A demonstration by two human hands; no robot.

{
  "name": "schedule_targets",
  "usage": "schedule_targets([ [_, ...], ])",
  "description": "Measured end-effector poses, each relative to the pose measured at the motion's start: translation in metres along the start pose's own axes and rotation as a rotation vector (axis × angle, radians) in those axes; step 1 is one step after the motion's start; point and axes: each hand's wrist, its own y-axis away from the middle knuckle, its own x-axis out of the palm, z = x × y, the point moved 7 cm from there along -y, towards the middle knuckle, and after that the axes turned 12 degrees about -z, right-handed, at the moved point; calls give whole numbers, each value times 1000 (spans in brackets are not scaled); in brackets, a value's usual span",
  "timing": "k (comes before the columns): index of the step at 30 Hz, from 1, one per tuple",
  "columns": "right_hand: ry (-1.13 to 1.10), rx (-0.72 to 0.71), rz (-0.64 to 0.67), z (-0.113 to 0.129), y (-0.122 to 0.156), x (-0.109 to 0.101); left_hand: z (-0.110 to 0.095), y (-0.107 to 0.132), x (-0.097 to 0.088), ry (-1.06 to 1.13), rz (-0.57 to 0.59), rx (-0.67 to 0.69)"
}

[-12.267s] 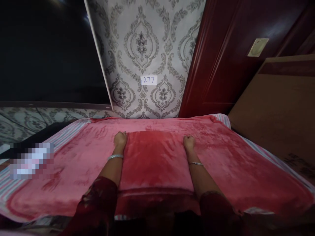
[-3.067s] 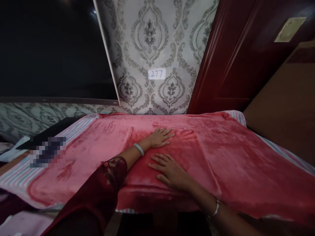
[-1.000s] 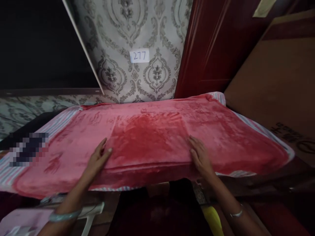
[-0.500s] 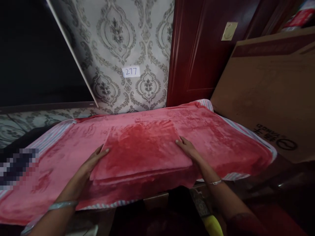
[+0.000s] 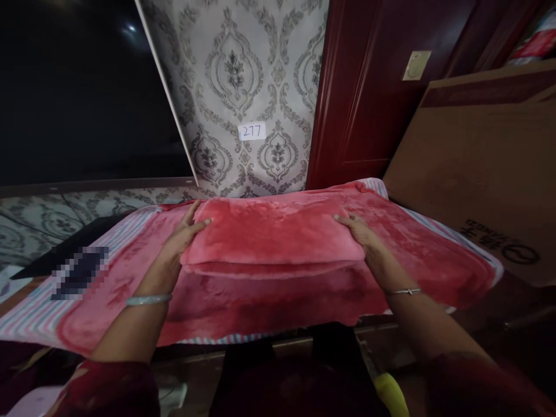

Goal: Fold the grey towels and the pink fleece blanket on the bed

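A folded red plush cloth (image 5: 271, 234) with a fuzzy surface lies between my hands, its layered near edge towards me. My left hand (image 5: 185, 234) grips its left end, with the thumb on top and the fingers along the side. At the right end, my right hand (image 5: 358, 231) holds it the same way, most fingers hidden under or behind the fabric. Beneath it spreads a larger pink-red plush blanket (image 5: 243, 304) with a striped border. Whether the folded cloth touches the blanket all along its underside I cannot tell.
A dark TV screen (image 5: 82, 98) stands at the left, near the patterned wall (image 5: 234, 63) with a paper marked 277 (image 5: 252, 131). A large cardboard box (image 5: 482, 162) leans at the right, beside a dark red door (image 5: 369, 87). Something yellow (image 5: 391, 394) is low in front.
The folded cloth has moved away from me towards the wall and looks shallower and thicker. Both hands have gone forward with it, still at its two ends. The camera view has shifted left.
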Motion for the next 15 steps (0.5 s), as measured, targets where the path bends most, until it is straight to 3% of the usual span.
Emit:
schedule_targets([
  [3, -23, 30, -60, -5, 10, -10, 14, 6, -4, 47, 42, -148],
  [6, 41, 178, -34, -41, 33, -10, 57, 28, -1, -10, 96, -295],
  [10, 44, 245, 5, -80, 56, -8, 101, 46, -3, -89, 34, -268],
  [15, -8, 249, 53, -86, 60, -9, 115, 45, -3, -15, 9, -300],
])
